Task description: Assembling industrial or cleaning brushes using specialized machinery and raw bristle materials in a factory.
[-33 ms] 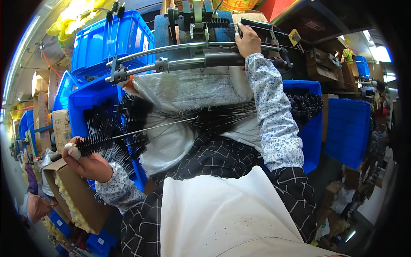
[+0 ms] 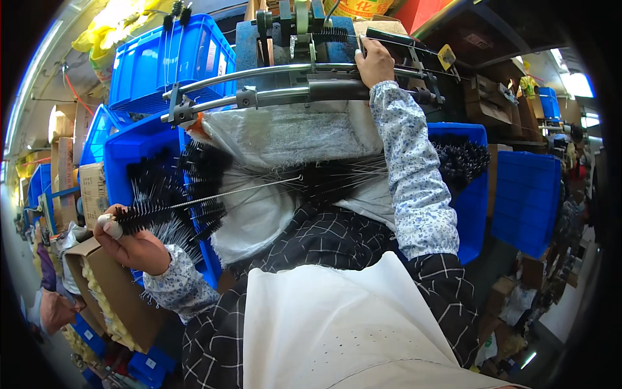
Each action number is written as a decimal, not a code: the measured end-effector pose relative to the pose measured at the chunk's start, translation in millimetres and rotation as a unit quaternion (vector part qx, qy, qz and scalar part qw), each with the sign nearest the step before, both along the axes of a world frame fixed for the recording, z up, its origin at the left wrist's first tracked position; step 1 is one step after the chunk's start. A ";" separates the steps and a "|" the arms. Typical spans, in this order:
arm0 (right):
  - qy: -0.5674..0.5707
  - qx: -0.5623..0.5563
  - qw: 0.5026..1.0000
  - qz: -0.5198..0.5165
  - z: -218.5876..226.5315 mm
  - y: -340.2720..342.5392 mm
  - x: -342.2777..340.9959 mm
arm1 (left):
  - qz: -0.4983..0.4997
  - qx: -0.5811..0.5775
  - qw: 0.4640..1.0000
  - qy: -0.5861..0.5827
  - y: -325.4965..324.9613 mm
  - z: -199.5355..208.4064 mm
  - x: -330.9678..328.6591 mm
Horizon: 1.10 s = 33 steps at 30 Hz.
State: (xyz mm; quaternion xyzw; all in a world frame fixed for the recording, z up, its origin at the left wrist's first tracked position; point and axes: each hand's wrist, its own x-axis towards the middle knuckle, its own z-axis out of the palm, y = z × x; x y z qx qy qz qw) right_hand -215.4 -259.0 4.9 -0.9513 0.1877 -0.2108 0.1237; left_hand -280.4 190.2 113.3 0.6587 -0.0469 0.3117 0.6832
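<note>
Brush [image 2: 155, 213] pinched in left hand [image 2: 135, 249], right hand [image 2: 377, 63] up at machine [image 2: 250, 48]

Holding the brush out at the near left, in front of a dark brush pile [image 2: 152, 178] in the left blue bin [image 2: 116, 165]. Clamping thumb and fingers together on the bristled end, with a white wrap [image 2: 111, 227] showing at the fingertips. Letting the bare twisted stem slant away to the right, ending in a small loop over the lap.

Reaching far and right with the other arm, bending the fingers beside a dark rod [image 2: 389, 36], just right of a bristle coil [image 2: 335, 31] on the machine. Being unable to tell, from this view, between clamping on something there and merely resting against it.

For doing this well, by judgement: pinching lightly enough to spare the bristles, yet firmly enough to stop the long stem swinging. Aiming the loop away from the loose wire stems [image 2: 366, 170] crossing the lap, as probably snagging easily there. Guiding the far fingertips by sight, well apart from the pale wheel [image 2: 301, 18], and lifting the patterned sleeve [image 2: 414, 162] clear of the metal bars [image 2: 282, 96].

Finding more black brushes [image 2: 461, 155] heaped in the right blue bin [image 2: 472, 223], and a white sheet [image 2: 291, 133] spreading between both bins, nearer than the bars.
</note>
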 end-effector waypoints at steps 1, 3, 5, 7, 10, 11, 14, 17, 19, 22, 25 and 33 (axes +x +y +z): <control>0.006 -0.006 1.000 -0.002 -0.1 3.4 1.5 | 0.003 0.000 1.000 0.002 1.2 -0.2 -0.4; 0.008 -0.013 1.000 -0.001 1.8 10.2 3.1 | 0.010 0.000 1.000 0.004 4.0 0.4 -2.1; 0.009 -0.020 1.000 -0.001 1.0 15.6 5.6 | 0.036 -0.001 0.999 0.008 7.1 1.3 -4.7; 0.014 -0.013 1.000 -0.007 -1.3 19.9 8.0 | 0.060 -0.002 0.998 0.012 11.1 2.3 -7.2; 0.013 -0.020 1.000 -0.013 0.2 30.6 11.2 | 0.065 0.016 0.998 0.012 18.8 2.4 -8.0; 0.013 -0.017 1.000 -0.016 2.1 35.4 11.6 | 0.071 0.009 0.997 0.008 19.7 2.5 -8.0; 0.012 -0.020 1.000 -0.017 4.1 43.7 15.7 | 0.067 0.008 0.998 0.001 24.1 1.7 -7.5; 0.017 -0.025 0.999 -0.016 4.4 54.2 19.9 | 0.067 0.007 0.998 0.002 22.7 0.9 -7.2; 0.016 -0.022 0.999 -0.016 4.2 63.7 23.7 | 0.075 -0.002 0.997 0.005 19.8 1.0 -6.6; 0.008 -0.026 0.999 -0.019 4.7 83.1 31.9 | 0.087 -0.002 0.996 0.025 15.7 1.8 -4.7; 0.014 -0.040 0.999 -0.016 5.4 90.5 33.5 | 0.040 -0.014 0.999 0.011 12.6 -0.1 -3.4; 0.014 -0.033 0.999 -0.016 4.3 39.6 10.5 | 0.042 -0.053 0.997 0.026 17.0 -6.5 -4.4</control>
